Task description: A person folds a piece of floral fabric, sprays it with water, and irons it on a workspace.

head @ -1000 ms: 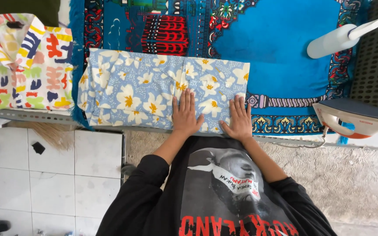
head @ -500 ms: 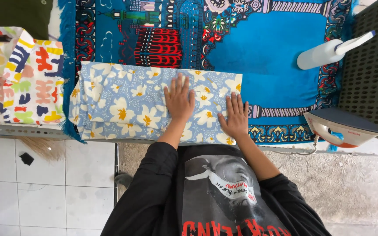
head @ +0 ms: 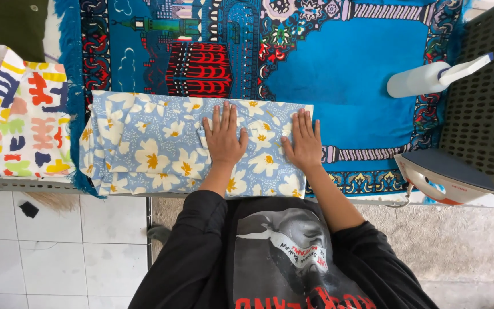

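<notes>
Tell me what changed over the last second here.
Both hands slid up the folded floral cloth: left hand now at its middle, right hand near its right edge, flat, gripping nothing. The iron and spray bottle stayed put.

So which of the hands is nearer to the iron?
The right hand. It lies flat on the right end of the folded floral cloth, the side where the iron sits. The left hand presses mid-cloth, farther away.

Black long-sleeved top, sleeves pushed up forearms; grey printed figure and red lettering on chest.
</notes>
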